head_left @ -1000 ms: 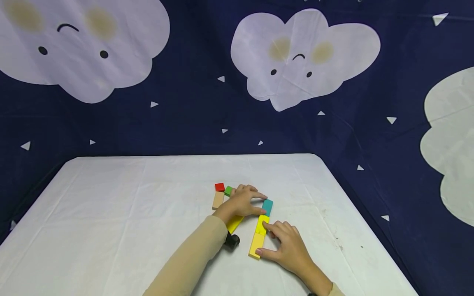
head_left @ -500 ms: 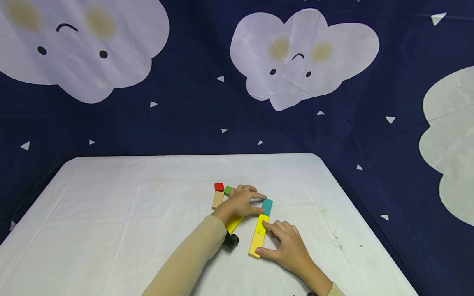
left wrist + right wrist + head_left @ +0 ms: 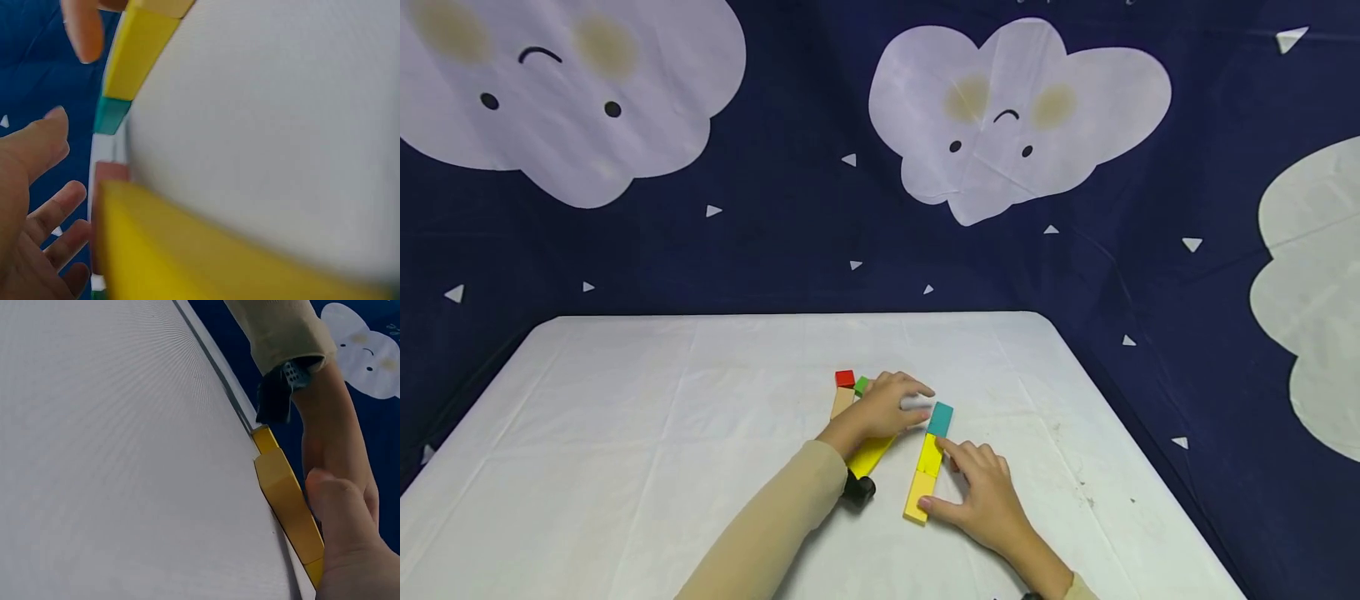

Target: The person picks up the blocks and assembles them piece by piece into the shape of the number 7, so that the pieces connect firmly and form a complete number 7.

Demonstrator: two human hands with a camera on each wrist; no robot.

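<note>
Teal block (image 3: 940, 418), bright yellow block (image 3: 929, 455) and pale yellow block (image 3: 919, 495) lie end to end in a row. My left hand (image 3: 883, 406) hovers just left of the teal block, thumb and fingers apart with nothing between them; the left wrist view shows a gap between that hand (image 3: 37, 231) and the teal block (image 3: 112, 117). Beside the row, my right hand (image 3: 988, 500) has its thumb at the pale yellow block and its index fingertip at the bright yellow block's right edge. In the right wrist view the thumb (image 3: 344, 509) overlaps the pale yellow block (image 3: 287, 503).
Under the left forearm lies a long yellow block (image 3: 872, 455), partly hidden. Behind it are a tan block (image 3: 842, 402), a red block (image 3: 845, 379) and a green block (image 3: 861, 386). A white cloth covers the table (image 3: 625, 467); a dark cloud-print curtain (image 3: 805, 250) hangs behind.
The left thumb and index finger have come off the teal block, and the hand has drawn slightly left. The right index finger has shifted from the bright yellow block's top to its right edge.
</note>
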